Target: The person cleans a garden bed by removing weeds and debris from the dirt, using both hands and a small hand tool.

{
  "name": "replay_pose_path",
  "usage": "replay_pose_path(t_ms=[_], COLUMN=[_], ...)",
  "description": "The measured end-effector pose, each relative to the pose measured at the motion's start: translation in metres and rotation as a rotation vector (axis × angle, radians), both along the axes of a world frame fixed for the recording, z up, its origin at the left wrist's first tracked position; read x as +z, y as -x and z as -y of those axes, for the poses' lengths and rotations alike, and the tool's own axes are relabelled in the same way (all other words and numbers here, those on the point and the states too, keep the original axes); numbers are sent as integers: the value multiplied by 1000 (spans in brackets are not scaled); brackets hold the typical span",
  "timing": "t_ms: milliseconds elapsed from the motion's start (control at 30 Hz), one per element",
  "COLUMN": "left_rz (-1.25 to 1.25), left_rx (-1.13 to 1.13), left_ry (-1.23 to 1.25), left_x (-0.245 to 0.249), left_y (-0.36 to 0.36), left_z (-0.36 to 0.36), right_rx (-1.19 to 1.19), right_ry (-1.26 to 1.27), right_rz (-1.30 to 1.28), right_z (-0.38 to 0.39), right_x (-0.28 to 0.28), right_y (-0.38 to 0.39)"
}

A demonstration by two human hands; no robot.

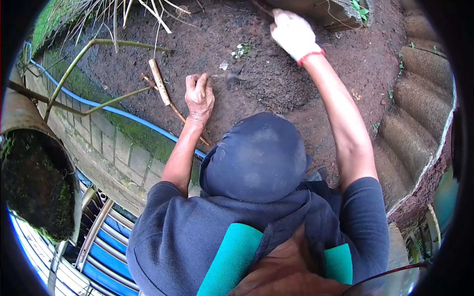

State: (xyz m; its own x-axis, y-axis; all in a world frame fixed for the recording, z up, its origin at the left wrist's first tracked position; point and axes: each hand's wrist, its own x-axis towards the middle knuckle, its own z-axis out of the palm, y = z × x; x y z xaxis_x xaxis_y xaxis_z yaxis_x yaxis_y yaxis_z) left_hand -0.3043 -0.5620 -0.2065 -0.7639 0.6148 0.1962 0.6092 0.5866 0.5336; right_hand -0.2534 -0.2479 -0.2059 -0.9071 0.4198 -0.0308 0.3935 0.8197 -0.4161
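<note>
My left hand (199,96) is bare and rests knuckles-down on dark soil (266,84), its fingers curled in with nothing seen in them. A short pale cut stick (159,82) lies just left of it. My right hand (294,32) wears a white glove with a red cuff and reaches further out. Its fingers are closed around a thin dark root (261,9) at the foot of a stone slab (326,12). A small pale-leaved weed (240,50) grows between the two hands. A navy cap (256,155) and navy shirt fill the lower middle of the view.
A mossy block wall (113,143) with a blue hose (123,114) along its top edges the soil bed on the left. Green bent stems (79,56) arch over it. A mossy pot (37,182) hangs at left above blue railings (106,251). Scalloped concrete edging (410,128) bounds the right.
</note>
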Motion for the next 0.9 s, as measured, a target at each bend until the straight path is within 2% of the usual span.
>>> replay_pose_path(t_ms=[33, 67, 100, 133, 167, 233, 267, 300, 367, 433, 467, 500, 533, 567, 633, 700, 767, 867, 900], left_rz=[-16, 48, 114, 175, 148, 105, 54, 181, 171, 232, 283, 193, 107, 27, -131, -93, -91, -55, -57], left_rx=[35, 102, 167, 233, 211, 153, 21, 12, -84, -65, -61, -36, -10, 12, 86, 97, 132, 123, 106], left_ry=[-28, -87, -144, -205, -186, -139, -143, -173, -225, -230, -123, -113, -101, -91, -12, -22, 28, 45, 48], left_x=[5, 8, 14, 18, 20, 19, 15, 18, 15, 6, 6, 3, -2, -8, -26, -57, -59, -42, -39], left_y=[-1, -2, -6, -7, -10, -16, -20, -31, -44, -51, -48, -37, -23, -8, 34, 70, 65, 44, 33], left_z=[-1, -2, 0, 1, 4, 12, 14, 12, 5, -1, -1, -3, -3, -3, 3, 16, 19, 20, 16], right_rx=[-47, -23, 42, 183, 332, 487, 478, 360, 160, 47, 110, 171, 270, 340, 101, -258, -606, -574, -564], right_ry=[-19, 61, 180, 178, 169, 176, 178, 179, 114, 5, 11, 13, 206, 83, 70, 61, 28, -182, -21], right_rz=[-22, 131, 149, 224, 297, 291, 384, 309, 62, 135, 142, 148, 438, 196, 7, 57, 153, 201, 343], right_z=[7, 20, 38, 52, 63, 70, 65, 58, 37, 21, 21, 23, 29, 34, 34, 9, -20, -21, -3], right_x=[-2, -3, -5, 4, 14, 25, 36, 28, 31, 4, -6, -13, 25, 12, 17, 26, 14, -22, 8], right_y=[15, 22, 20, 14, 8, -7, -8, -10, -4, -1, -9, -14, -16, -46, -79, -106, -138, -166, -146])
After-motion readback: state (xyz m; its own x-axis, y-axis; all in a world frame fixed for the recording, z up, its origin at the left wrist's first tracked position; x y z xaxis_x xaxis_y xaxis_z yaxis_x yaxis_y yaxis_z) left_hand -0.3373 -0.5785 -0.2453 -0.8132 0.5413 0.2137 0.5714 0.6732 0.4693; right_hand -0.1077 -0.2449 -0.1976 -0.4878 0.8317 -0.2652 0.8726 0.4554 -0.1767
